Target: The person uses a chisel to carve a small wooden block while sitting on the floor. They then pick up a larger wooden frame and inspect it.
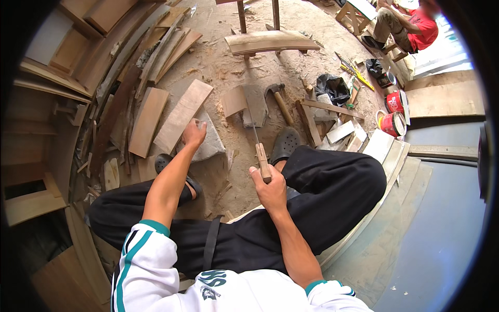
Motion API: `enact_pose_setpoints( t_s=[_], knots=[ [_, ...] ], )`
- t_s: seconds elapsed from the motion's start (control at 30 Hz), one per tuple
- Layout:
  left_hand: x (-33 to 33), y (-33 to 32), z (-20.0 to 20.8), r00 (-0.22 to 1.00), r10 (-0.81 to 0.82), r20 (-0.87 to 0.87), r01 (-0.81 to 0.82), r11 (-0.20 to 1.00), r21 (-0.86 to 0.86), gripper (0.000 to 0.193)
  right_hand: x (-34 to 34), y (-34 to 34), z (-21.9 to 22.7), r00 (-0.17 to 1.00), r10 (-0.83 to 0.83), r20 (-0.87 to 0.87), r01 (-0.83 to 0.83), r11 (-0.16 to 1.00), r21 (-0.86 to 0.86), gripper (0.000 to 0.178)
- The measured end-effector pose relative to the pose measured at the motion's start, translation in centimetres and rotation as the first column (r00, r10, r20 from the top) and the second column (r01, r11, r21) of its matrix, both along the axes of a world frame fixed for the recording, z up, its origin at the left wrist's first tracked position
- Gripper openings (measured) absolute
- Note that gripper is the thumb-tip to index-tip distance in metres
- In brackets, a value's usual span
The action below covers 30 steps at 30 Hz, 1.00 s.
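My left hand [194,133] is closed at the edge of a flat wooden board [183,115], which lies tilted beside and partly over a grey stone block [209,141]. My right hand [271,192] grips a wooden-handled blade tool [263,160]. Its thin metal blade shows nearly edge-on and points away from me, the tip by another grey block [255,104]. Against that block's left side rests a short wood piece [234,101]. A hammer [282,105] lies just to the right, head away from me.
Scrap planks [169,52] pile up at the left beside wooden cabinets [54,125]. A low wooden bench [273,42] stands ahead. To the right are a black plastic bag [332,89], offcuts, a yellow-handled tool [358,74] and paint cans [392,124]. A person in red [423,30] sits far right.
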State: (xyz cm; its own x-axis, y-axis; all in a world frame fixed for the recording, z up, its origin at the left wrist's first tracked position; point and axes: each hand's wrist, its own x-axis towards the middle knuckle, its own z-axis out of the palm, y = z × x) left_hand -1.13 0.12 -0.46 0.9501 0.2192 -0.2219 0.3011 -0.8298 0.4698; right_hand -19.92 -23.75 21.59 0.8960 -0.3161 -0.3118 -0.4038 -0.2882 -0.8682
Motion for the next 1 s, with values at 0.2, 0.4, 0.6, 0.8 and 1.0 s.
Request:
enact_pose_setpoints(
  t_s=[0.2,0.4,0.6,0.8,1.0],
  knots=[
    [4.0,0.7,0.5,0.993,-0.032,-0.117,0.056,0.977,0.207,0.093,0.7,-0.1,-1.3,1.0,0.018,0.022,-0.014,0.988,-0.151,0.035],
    [9.6,1.6,0.0,0.967,-0.029,-0.253,0.099,0.959,0.267,0.122,2.1,0.4,-2.0,0.994,0.088,-0.056,-0.097,0.979,-0.182,0.034],
    [12.2,1.9,-0.9,0.961,-0.058,-0.269,0.132,0.955,0.267,0.12,3.3,1.0,-2.3,0.983,0.179,-0.033,-0.182,0.971,-0.158,0.038],
    [10.9,3.5,0.8,0.96,-0.254,-0.117,0.274,0.935,0.224,0.111,3.5,2.5,-2.0,0.995,0.099,-0.027,-0.099,0.995,0.0,0.037],
    [7.7,4.6,4.8,0.837,-0.505,0.212,0.523,0.851,-0.037,0.109,4.1,3.2,-0.4,0.996,-0.022,0.084,0.021,1.0,0.023,0.028]
  ],
)
